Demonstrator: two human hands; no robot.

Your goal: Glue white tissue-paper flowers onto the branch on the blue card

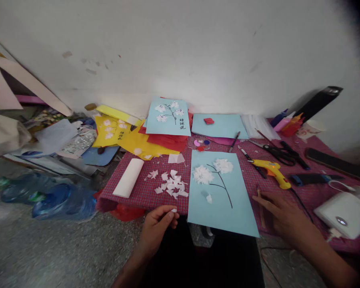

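Note:
My left hand (160, 224) is closed in a pinch on a small piece of white paper (174, 210) at the table's front edge. My right hand (283, 214) reaches over a thin wooden stick (261, 214), its index finger stretched across it; its lower fingers are partly hidden. Between my hands lies a light blue sheet (210, 216) with a drawn dark stem (227, 192). Two ruffled white paper flowers (203, 175) sit at the stem's upper branches. Below them a small white paper piece (209, 199) stands on the sheet. Torn white paper pieces (174, 184) are scattered left of it.
A folded white paper strip (128, 178) lies at the table's left. Finished-looking flower pictures on blue (168, 116) and yellow paper (111, 132) are behind. Right are a yellow glue gun (271, 170), black scissors (279, 154) and a white box (345, 212) with cables. Water bottles (63, 200) lie on the floor.

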